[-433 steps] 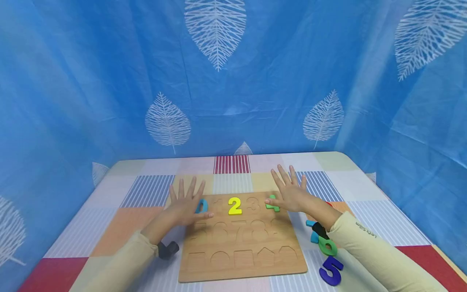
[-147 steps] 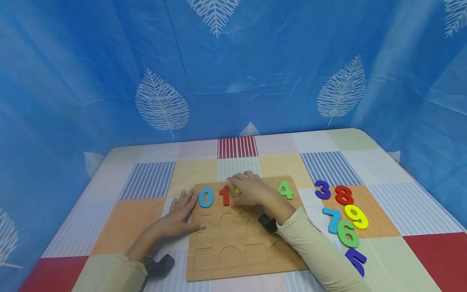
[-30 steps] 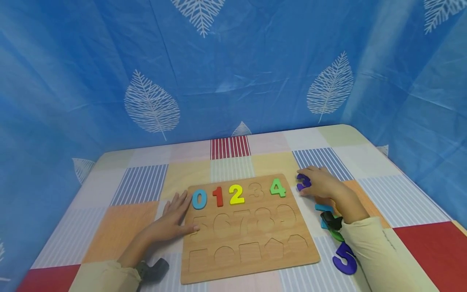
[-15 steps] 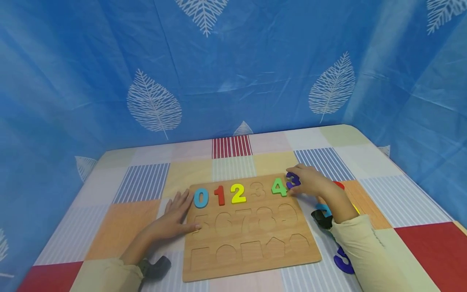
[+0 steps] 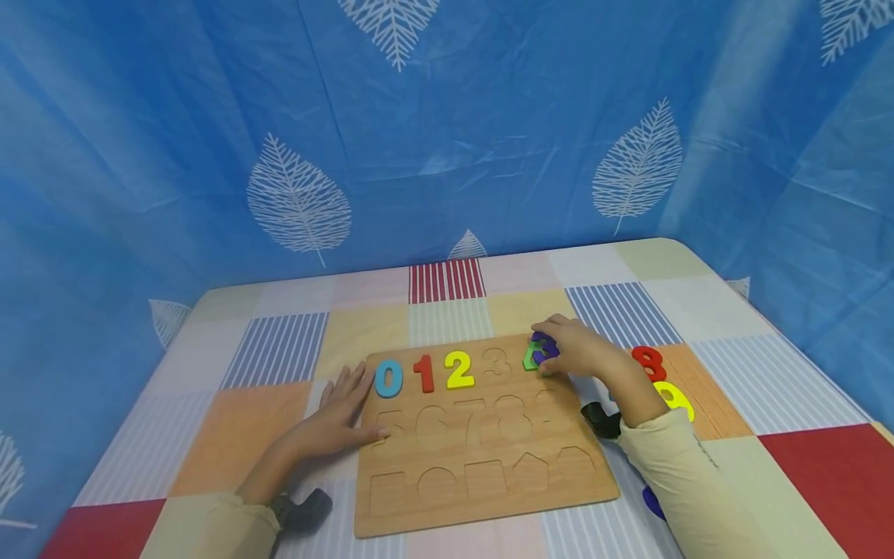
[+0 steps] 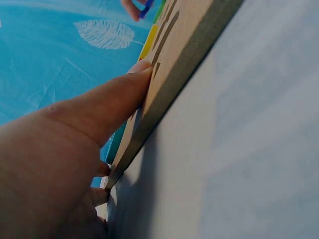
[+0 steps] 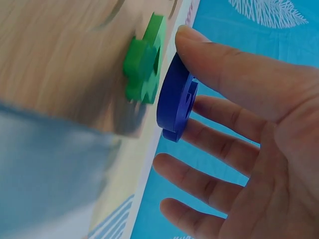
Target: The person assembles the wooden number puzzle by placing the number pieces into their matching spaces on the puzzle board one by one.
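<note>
My right fingers [image 7: 219,143] are pinching the purple 3 [image 7: 173,94] near the green 4 [image 7: 141,64], and my spread left fingers [image 5: 355,386] are touching the wooden board [image 5: 489,505].

A curtained-off worktop [image 5: 373,287]; the kind of room cannot be told.
Blue hangings [image 5: 447,155] printed with white leaves [image 5: 299,198] enclose the far, left and right sides, around a patchwork cover [image 5: 817,473] of plain and striped squares.
</note>
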Demonstrator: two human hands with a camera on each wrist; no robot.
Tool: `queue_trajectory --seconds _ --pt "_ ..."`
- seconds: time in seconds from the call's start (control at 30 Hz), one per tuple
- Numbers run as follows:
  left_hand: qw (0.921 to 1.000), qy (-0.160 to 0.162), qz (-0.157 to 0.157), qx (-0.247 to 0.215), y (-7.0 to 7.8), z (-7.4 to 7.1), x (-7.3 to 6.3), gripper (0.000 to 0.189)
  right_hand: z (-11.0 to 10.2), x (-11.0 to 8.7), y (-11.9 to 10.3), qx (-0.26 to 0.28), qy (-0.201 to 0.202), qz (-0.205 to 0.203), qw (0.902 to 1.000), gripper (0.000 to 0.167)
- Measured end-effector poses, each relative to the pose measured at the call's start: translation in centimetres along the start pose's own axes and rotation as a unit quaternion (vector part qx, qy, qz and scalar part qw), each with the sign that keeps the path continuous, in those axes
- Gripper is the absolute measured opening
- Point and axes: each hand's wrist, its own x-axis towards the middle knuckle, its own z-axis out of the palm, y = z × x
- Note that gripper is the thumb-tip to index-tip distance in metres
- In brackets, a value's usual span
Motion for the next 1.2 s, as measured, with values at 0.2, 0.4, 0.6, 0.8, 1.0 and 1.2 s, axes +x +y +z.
queue_trajectory --seconds 0.2,0.4,0.6,0.8,1.0,1.2 --pt "1.0 0.001 0.002 -0.004 0.1 0.1 -0.1 0.098 0.2 0.2 -0.9 -0.004 0.003 -0.012 0.9999 0.062" --pt "1.0 -0.001 -0.005 -0.001 0.0 0.3 -0.2 0.099 0.5 0.7 -1.5 -0.012 -0.002 -0.034 0.9993 0.061" --pt "1.0 0.004 -0.003 0.002 0.0 0.5 -0.3 0.098 0.7 1.2 -2.3 -0.008 -0.009 -0.044 0.999 0.062" --pt "1.0 0.004 -0.007 0.001 0.0 0.5 -0.2 0.098 1.0 1.6 -3.1 -0.002 -0.014 -0.055 0.9984 0.063" --pt "0.9999 0.0 -0.017 0.001 0.1 0.6 -0.2 0.098 1.3 2.0 -4.0 -0.001 -0.028 -0.06 0.9978 0.065" --pt "0.9998 -0.002 -0.02 -0.002 0.1 0.5 -0.3 0.098 1.3 2.4 -4.9 -0.004 -0.036 -0.064 0.9973 0.065"
